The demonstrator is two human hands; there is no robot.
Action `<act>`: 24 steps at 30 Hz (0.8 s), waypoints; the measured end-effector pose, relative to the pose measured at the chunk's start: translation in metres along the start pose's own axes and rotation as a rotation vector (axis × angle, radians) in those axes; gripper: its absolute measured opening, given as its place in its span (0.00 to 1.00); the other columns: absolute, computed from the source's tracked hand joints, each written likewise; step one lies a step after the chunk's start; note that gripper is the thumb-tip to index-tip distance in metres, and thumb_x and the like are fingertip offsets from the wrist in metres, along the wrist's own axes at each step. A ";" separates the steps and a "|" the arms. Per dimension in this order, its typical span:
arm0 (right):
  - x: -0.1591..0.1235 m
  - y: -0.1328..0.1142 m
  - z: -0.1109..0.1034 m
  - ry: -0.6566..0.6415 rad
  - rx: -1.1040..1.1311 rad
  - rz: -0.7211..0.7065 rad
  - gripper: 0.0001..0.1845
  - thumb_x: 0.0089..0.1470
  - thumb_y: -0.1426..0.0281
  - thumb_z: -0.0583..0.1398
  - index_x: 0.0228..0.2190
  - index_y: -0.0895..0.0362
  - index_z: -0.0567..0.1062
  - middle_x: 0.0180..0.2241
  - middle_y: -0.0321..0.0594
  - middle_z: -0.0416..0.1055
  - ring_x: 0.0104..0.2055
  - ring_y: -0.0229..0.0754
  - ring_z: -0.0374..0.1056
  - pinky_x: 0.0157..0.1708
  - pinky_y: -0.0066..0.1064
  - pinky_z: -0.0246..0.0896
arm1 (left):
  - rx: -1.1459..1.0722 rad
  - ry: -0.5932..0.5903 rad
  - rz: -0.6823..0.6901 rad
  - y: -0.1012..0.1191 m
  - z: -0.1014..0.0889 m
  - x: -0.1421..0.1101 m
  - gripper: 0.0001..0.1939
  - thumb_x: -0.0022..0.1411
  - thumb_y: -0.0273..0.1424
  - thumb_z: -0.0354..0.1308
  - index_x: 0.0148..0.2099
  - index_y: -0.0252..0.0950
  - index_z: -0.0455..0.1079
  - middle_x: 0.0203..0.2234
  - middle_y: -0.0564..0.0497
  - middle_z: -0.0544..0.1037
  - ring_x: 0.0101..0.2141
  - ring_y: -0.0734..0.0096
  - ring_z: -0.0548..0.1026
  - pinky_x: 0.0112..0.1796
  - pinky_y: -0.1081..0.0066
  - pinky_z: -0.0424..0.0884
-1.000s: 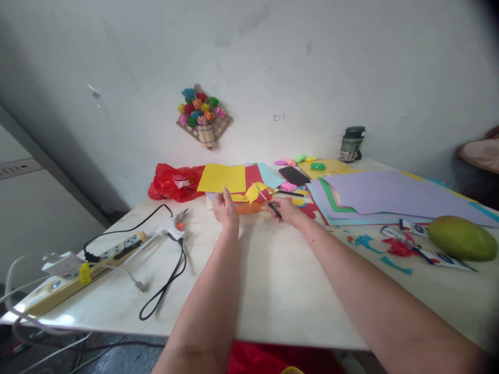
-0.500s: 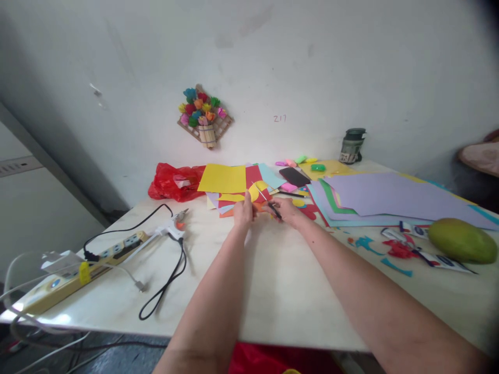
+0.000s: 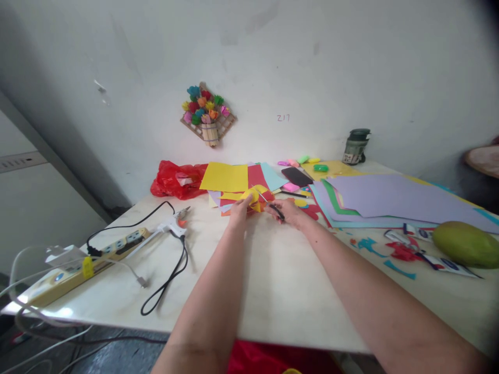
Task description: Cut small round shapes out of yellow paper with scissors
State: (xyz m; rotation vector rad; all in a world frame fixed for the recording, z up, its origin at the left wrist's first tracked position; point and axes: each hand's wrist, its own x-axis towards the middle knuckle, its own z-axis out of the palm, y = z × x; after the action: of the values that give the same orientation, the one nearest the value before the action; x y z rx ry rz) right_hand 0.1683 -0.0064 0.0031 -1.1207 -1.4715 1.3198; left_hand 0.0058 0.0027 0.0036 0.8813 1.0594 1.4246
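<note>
Pinched in my left hand (image 3: 239, 209) is a yellow paper piece (image 3: 252, 194), curved along its edge. My right hand (image 3: 287, 212) grips a pair of scissors (image 3: 277, 211) by the dark handles. Their blades point up and to the left, against the right part of the yellow piece. How far the blades are apart is too small to tell. Behind both hands lie a yellow paper sheet (image 3: 224, 177), a red sheet (image 3: 256, 177) and some orange scraps. Red and yellow cut shapes (image 3: 311, 210) rest just beyond my right hand.
A glue gun (image 3: 171, 227) and a power strip (image 3: 117, 248) with cables lie at left, near a red plastic bag (image 3: 175, 180). Stacked coloured paper (image 3: 390, 195), a green mango (image 3: 465, 244) and glue tubes (image 3: 446, 263) are at right. A phone (image 3: 297, 176) and bottle (image 3: 356, 147) stand farther back.
My left hand has moved right from beside the paper scraps and now holds the yellow piece near the scissors. My right hand stays in nearly the same place with the scissors.
</note>
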 end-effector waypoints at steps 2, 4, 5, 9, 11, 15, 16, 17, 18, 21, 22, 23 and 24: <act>0.001 0.001 0.000 -0.014 0.010 0.008 0.13 0.42 0.63 0.67 0.24 0.57 0.70 0.15 0.29 0.60 0.15 0.31 0.53 0.14 0.25 0.47 | -0.074 -0.021 0.012 0.000 0.000 -0.001 0.14 0.51 0.37 0.68 0.30 0.35 0.67 0.23 0.52 0.75 0.26 0.71 0.75 0.32 0.70 0.71; 0.001 0.001 -0.001 -0.028 0.004 0.011 0.14 0.43 0.63 0.67 0.22 0.57 0.69 0.14 0.29 0.60 0.15 0.31 0.53 0.14 0.25 0.47 | -0.111 -0.004 0.019 0.002 0.000 -0.003 0.14 0.51 0.34 0.69 0.28 0.35 0.66 0.22 0.53 0.74 0.25 0.72 0.74 0.32 0.70 0.71; 0.000 0.000 -0.001 -0.034 -0.005 0.011 0.14 0.43 0.63 0.67 0.22 0.57 0.69 0.14 0.29 0.60 0.15 0.31 0.53 0.13 0.25 0.48 | -0.126 0.010 0.021 0.003 0.000 -0.003 0.14 0.50 0.33 0.69 0.27 0.35 0.65 0.21 0.54 0.74 0.25 0.73 0.74 0.31 0.71 0.71; -0.003 -0.002 -0.001 -0.038 -0.034 0.006 0.16 0.41 0.62 0.68 0.22 0.57 0.69 0.14 0.29 0.61 0.15 0.31 0.54 0.13 0.25 0.49 | -0.170 0.100 0.016 0.003 0.005 -0.006 0.17 0.48 0.30 0.69 0.25 0.36 0.60 0.18 0.57 0.69 0.21 0.75 0.72 0.27 0.73 0.68; -0.004 -0.003 0.000 -0.033 -0.040 0.011 0.16 0.40 0.61 0.69 0.22 0.57 0.69 0.14 0.29 0.61 0.14 0.30 0.54 0.12 0.24 0.49 | -0.210 0.162 0.022 0.002 0.008 -0.006 0.17 0.47 0.28 0.70 0.25 0.37 0.60 0.17 0.58 0.68 0.21 0.75 0.71 0.25 0.74 0.66; -0.004 -0.002 0.000 -0.042 -0.053 -0.001 0.17 0.40 0.61 0.69 0.22 0.57 0.69 0.14 0.28 0.61 0.14 0.30 0.53 0.12 0.23 0.49 | -0.321 0.235 0.057 -0.001 0.012 -0.004 0.14 0.47 0.22 0.67 0.25 0.36 0.62 0.18 0.56 0.69 0.21 0.76 0.71 0.27 0.75 0.66; -0.004 -0.001 0.000 -0.051 -0.051 -0.004 0.17 0.40 0.61 0.69 0.22 0.57 0.69 0.14 0.28 0.61 0.14 0.30 0.53 0.12 0.23 0.49 | -0.337 0.227 0.053 -0.002 0.012 -0.004 0.14 0.48 0.22 0.66 0.25 0.36 0.62 0.18 0.56 0.69 0.21 0.76 0.71 0.27 0.74 0.67; -0.004 -0.001 -0.001 -0.060 -0.051 -0.003 0.17 0.40 0.61 0.69 0.22 0.57 0.68 0.14 0.28 0.61 0.14 0.30 0.53 0.12 0.23 0.49 | -0.346 0.207 0.044 -0.002 0.013 -0.004 0.13 0.49 0.22 0.65 0.26 0.36 0.62 0.18 0.55 0.69 0.21 0.75 0.71 0.27 0.73 0.67; -0.003 -0.001 -0.001 -0.067 -0.050 -0.002 0.17 0.41 0.61 0.68 0.21 0.57 0.68 0.14 0.28 0.60 0.14 0.30 0.53 0.12 0.23 0.48 | -0.347 0.179 0.034 -0.002 0.013 -0.004 0.12 0.49 0.23 0.65 0.26 0.36 0.63 0.17 0.55 0.70 0.21 0.74 0.71 0.27 0.72 0.67; -0.003 -0.001 -0.001 -0.071 -0.055 -0.008 0.16 0.42 0.61 0.68 0.21 0.57 0.68 0.14 0.28 0.61 0.14 0.30 0.53 0.12 0.23 0.48 | -0.327 0.092 0.028 -0.003 0.013 -0.005 0.10 0.50 0.26 0.64 0.27 0.35 0.64 0.17 0.54 0.70 0.20 0.74 0.70 0.26 0.72 0.66; -0.003 -0.001 -0.001 -0.070 -0.057 -0.011 0.16 0.42 0.61 0.67 0.21 0.57 0.67 0.14 0.29 0.61 0.14 0.30 0.53 0.12 0.23 0.48 | -0.322 0.080 0.032 -0.003 0.013 -0.005 0.10 0.50 0.27 0.65 0.27 0.35 0.64 0.17 0.54 0.70 0.20 0.74 0.70 0.26 0.72 0.66; -0.004 -0.001 -0.001 -0.070 -0.056 -0.015 0.16 0.43 0.61 0.67 0.21 0.57 0.67 0.14 0.29 0.61 0.14 0.30 0.53 0.12 0.23 0.48 | -0.318 0.080 0.034 -0.003 0.013 -0.005 0.10 0.50 0.27 0.65 0.27 0.35 0.65 0.17 0.55 0.71 0.20 0.74 0.70 0.27 0.72 0.67; -0.004 -0.001 -0.001 -0.070 -0.053 -0.018 0.15 0.43 0.61 0.67 0.21 0.57 0.68 0.14 0.29 0.61 0.14 0.30 0.53 0.12 0.23 0.48 | -0.315 0.090 0.034 -0.003 0.012 -0.005 0.10 0.50 0.28 0.66 0.28 0.35 0.65 0.17 0.55 0.71 0.20 0.74 0.70 0.27 0.72 0.67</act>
State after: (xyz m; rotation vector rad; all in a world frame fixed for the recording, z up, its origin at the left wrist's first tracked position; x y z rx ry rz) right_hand 0.1699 -0.0096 0.0039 -1.1023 -1.5727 1.3263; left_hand 0.0192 -0.0010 0.0047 0.6145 0.8579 1.6188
